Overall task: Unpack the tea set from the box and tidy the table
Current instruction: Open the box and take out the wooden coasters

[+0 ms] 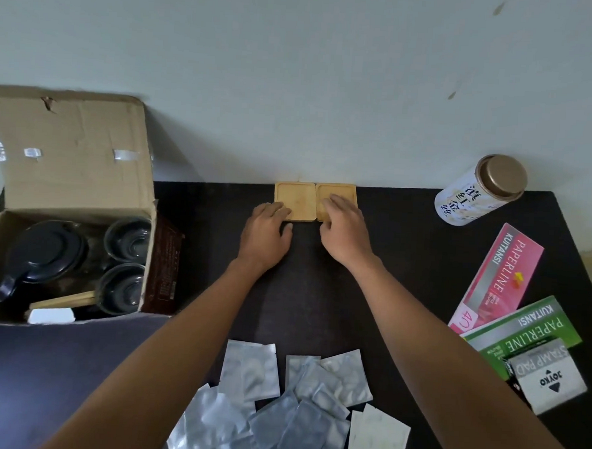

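Tea set: teapot (pixel 42 255) and cups (pixel 127 237) in box (pixel 68 164); two coasters (pixel 296 198) on worktop (pixel 405 264).
Hands: left hand (pixel 265 234), right hand (pixel 344 227) rest flat-fingered on coasters, gripping nothing.
Risk: sleeve or forearm could scatter foil sachets (pixel 278 412) while reaching for the box.

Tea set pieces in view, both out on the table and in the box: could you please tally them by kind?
Wooden coasters on the table: 2
Glass cups in the box: 2
Black teapot in the box: 1
Total: 5
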